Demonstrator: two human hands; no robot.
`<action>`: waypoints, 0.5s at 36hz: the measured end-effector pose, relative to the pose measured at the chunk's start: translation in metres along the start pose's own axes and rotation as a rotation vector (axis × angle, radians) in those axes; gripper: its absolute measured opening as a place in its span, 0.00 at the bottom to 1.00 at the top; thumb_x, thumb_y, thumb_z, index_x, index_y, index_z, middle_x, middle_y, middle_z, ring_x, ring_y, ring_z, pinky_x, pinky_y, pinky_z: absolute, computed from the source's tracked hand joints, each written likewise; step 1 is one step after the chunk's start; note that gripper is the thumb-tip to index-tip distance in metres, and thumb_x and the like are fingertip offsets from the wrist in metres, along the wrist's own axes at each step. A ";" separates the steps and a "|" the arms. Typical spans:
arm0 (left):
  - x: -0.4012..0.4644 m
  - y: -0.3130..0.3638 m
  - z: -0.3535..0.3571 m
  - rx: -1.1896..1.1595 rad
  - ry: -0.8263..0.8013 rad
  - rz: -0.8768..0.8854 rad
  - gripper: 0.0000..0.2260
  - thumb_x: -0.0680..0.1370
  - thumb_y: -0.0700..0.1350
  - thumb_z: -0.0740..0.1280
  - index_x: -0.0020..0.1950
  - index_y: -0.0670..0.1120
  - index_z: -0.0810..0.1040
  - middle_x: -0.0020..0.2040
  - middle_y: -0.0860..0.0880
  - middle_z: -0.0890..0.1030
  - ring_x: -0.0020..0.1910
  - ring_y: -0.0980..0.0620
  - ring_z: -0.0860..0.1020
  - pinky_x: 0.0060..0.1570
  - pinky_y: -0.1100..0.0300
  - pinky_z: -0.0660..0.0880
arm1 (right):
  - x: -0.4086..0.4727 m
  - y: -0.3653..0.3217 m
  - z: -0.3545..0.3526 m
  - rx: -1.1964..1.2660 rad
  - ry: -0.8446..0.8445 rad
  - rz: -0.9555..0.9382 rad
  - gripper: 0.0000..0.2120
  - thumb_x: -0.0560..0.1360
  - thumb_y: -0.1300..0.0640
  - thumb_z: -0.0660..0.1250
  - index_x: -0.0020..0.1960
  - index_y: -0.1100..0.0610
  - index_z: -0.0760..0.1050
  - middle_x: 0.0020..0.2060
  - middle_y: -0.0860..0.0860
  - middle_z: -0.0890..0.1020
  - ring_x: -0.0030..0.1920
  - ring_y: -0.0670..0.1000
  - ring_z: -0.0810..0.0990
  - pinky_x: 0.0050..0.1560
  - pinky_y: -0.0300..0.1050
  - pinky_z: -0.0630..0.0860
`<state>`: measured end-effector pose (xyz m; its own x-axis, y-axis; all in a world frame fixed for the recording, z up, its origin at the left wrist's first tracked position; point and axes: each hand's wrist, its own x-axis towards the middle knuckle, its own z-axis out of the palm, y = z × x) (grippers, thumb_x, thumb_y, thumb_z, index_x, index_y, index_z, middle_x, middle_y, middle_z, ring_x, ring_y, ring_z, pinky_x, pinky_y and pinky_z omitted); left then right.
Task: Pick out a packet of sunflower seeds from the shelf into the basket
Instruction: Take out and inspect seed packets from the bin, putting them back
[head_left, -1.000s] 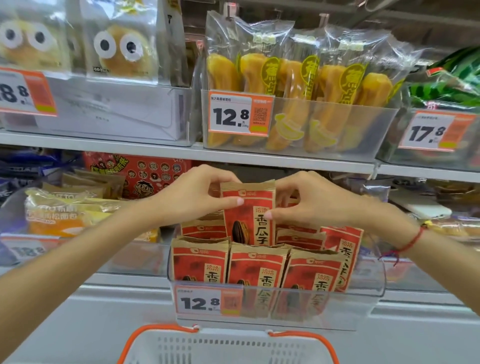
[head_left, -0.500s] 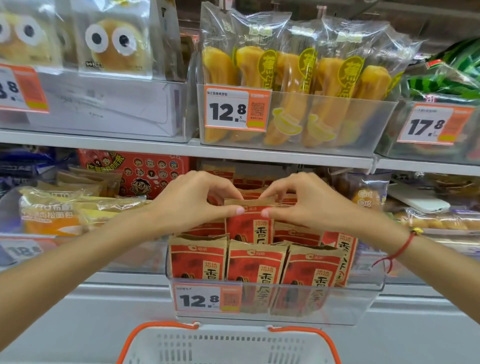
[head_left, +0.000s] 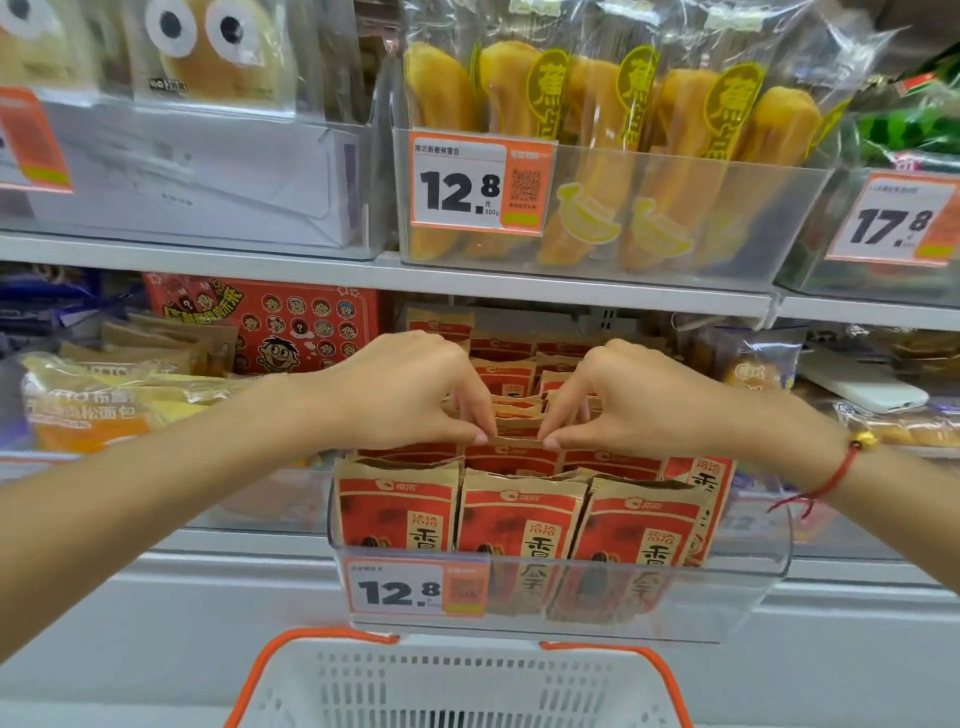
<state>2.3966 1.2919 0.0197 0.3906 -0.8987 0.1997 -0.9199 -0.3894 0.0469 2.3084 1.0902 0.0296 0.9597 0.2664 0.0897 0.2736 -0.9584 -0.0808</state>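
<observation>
Red and brown sunflower seed packets (head_left: 519, 519) stand in rows in a clear plastic bin (head_left: 753, 577) on the middle shelf. One packet (head_left: 516, 437) in the second row sits low among the others, only its top edge showing. My left hand (head_left: 405, 395) pinches that edge from the left and my right hand (head_left: 639, 400) pinches it from the right, thumbs in front. A white basket (head_left: 457, 691) with orange handles sits directly below the bin at the bottom of the view.
The upper shelf edge (head_left: 519, 283) runs just above my hands, carrying a bin of banana-shaped bread packs (head_left: 597, 156). A red cartoon snack box (head_left: 291, 327) and bread bags (head_left: 104, 405) lie left of the seeds. More packaged goods (head_left: 862, 395) lie right.
The packet held between both hands has gone down from well above the row to sitting in the bin with only its top edge showing. Both hands have lowered with it.
</observation>
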 end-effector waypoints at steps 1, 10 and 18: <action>0.001 0.000 0.001 0.002 0.006 -0.013 0.07 0.75 0.56 0.69 0.52 0.60 0.84 0.44 0.62 0.81 0.48 0.63 0.75 0.40 0.76 0.64 | 0.000 0.001 0.003 0.009 0.012 0.003 0.05 0.73 0.47 0.72 0.47 0.44 0.85 0.41 0.41 0.85 0.37 0.36 0.78 0.42 0.37 0.76; 0.001 0.003 -0.004 -0.013 -0.100 -0.084 0.08 0.77 0.56 0.67 0.53 0.59 0.83 0.50 0.61 0.83 0.50 0.63 0.77 0.50 0.60 0.75 | -0.002 0.003 0.003 0.106 -0.042 0.006 0.07 0.75 0.48 0.71 0.49 0.47 0.85 0.41 0.42 0.86 0.41 0.37 0.80 0.48 0.42 0.79; -0.001 -0.008 -0.004 -0.114 -0.059 -0.179 0.11 0.78 0.56 0.66 0.59 0.58 0.79 0.52 0.62 0.80 0.52 0.63 0.77 0.53 0.58 0.76 | 0.000 0.015 -0.002 0.196 0.074 0.079 0.10 0.73 0.48 0.73 0.53 0.49 0.84 0.44 0.45 0.86 0.44 0.42 0.82 0.50 0.43 0.79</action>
<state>2.4037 1.2963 0.0228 0.5460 -0.8290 0.1209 -0.8326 -0.5210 0.1878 2.3120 1.0752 0.0307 0.9732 0.1763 0.1476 0.2123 -0.9357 -0.2816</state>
